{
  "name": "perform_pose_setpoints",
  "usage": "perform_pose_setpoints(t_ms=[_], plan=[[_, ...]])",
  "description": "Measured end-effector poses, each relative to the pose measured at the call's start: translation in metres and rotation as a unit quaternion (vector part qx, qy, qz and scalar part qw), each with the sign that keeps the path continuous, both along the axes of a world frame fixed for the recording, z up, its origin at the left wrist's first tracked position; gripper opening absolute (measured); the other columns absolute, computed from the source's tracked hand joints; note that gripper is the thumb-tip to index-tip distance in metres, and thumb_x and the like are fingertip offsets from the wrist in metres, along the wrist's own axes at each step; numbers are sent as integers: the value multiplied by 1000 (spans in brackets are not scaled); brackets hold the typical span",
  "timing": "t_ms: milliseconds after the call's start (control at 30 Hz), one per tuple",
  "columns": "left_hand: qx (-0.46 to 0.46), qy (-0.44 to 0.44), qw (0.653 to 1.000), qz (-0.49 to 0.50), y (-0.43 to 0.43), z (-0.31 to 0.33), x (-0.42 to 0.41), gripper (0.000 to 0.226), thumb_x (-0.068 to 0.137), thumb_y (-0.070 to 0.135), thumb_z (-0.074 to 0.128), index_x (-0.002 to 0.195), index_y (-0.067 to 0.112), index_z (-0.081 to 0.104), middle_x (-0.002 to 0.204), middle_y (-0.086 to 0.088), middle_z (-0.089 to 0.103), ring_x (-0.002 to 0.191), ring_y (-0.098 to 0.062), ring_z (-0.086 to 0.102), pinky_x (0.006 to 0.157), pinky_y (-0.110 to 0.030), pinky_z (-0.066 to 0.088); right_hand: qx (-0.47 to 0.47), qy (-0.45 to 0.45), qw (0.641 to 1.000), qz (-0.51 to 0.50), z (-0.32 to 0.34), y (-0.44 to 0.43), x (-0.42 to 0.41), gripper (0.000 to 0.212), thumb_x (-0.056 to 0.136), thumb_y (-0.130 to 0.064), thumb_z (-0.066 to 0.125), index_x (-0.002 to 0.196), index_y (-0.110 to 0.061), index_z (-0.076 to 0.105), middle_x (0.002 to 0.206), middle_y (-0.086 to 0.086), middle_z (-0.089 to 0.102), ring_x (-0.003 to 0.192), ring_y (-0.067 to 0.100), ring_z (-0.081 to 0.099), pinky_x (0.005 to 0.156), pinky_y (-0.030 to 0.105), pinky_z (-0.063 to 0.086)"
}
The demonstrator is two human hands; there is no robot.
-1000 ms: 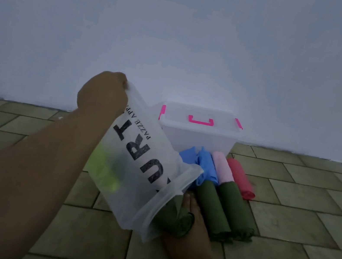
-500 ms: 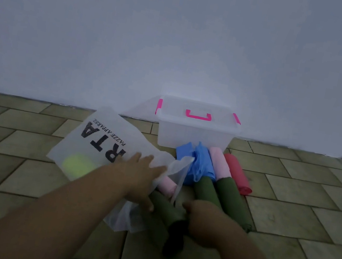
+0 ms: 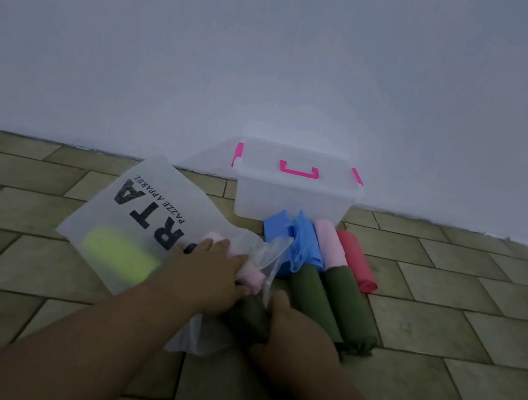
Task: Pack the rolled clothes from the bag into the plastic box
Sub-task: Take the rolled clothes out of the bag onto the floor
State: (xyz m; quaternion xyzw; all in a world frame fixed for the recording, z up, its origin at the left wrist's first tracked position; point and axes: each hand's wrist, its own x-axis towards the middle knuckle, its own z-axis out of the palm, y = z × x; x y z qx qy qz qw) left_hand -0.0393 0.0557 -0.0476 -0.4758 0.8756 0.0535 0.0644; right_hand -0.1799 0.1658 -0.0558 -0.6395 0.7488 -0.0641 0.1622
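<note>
On the tiled floor (image 3: 443, 337), at the bag's mouth, a dark green roll (image 3: 249, 315) is gripped by the right hand (image 3: 296, 341), fingers curled round it. The bag (image 3: 133, 212), held upended a second ago, is now laid flat at ten o'clock. It is pressed by the spread left hand (image 3: 207, 274) over a pale pink roll (image 3: 254, 277). A yellow-green roll (image 3: 119, 253) is seen inside. Freed rolls (image 3: 349, 306) are lined up at one o'clock. The plastic box (image 3: 291, 197) at twelve o'clock is lidded, so packing is judged not begun.
</note>
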Motion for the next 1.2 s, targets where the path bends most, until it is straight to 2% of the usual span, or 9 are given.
perform_pose_setpoints(t_ms=[233,400,533,667,767,867,1000,1100,1200], plan=[[25,23,999,-11,-8,-3,11,62,89,53,41,144,43,15,156,-2,12,141,-26,17,109,-58,22,136,-169,976,-11,63,-4,-67,25,77,-43,65,96,-40,49,97,-7,57,81,9,60,63,21,45],[15,7,1000,-14,-8,-12,10,70,85,62,42,144,47,8,159,-1,2,145,-25,8,110,-60,15,-42,-353,920,-163,84,-26,-126,24,72,-31,72,93,-26,61,94,16,66,78,33,67,64,40,54],[13,15,1000,-15,-10,-16,11,71,84,62,44,143,49,6,159,-1,1,145,-26,7,110,-62,11,-159,-146,933,-287,45,-89,-120,37,78,-36,69,100,-25,41,80,0,53,70,24,61,61,41,56],[10,25,1000,-16,-9,-20,14,71,85,61,45,142,49,5,159,0,0,145,-26,6,109,-64,9,-150,9,969,-198,4,-115,-104,37,79,-46,64,98,-29,38,88,-1,56,75,18,57,73,41,55],[3,46,999,-10,-14,-24,16,63,87,63,38,141,50,8,159,4,2,145,-22,7,108,-66,4,-213,81,955,-192,4,-112,-98,45,76,-60,57,102,-26,45,93,-4,51,82,17,53,73,37,52],[-8,60,998,0,-28,-22,15,53,91,59,28,141,51,10,159,5,4,146,-19,5,106,-69,-3,-314,2,946,-74,10,-93,-65,23,75,-47,60,80,-32,44,74,-15,46,65,6,48,57,18,37],[40,76,996,32,-46,-14,9,53,94,49,30,145,46,13,159,6,11,144,-18,14,110,-65,4,-164,-22,980,110,-4,-70,-14,20,84,-46,52,95,-30,50,85,-10,55,74,7,55,59,21,43],[60,77,995,37,-47,-15,8,54,95,48,31,146,43,13,159,5,12,144,-19,15,112,-63,8,-189,66,976,82,-14,-73,-2,33,90,-45,45,112,-21,43,100,1,58,88,19,55,76,33,44],[60,65,995,35,-42,-19,14,57,94,50,31,146,42,10,159,4,12,143,-20,16,112,-62,8,-147,29,987,64,-10,-74,-3,37,88,-51,47,112,-24,40,98,-3,60,82,14,56,76,30,45]])
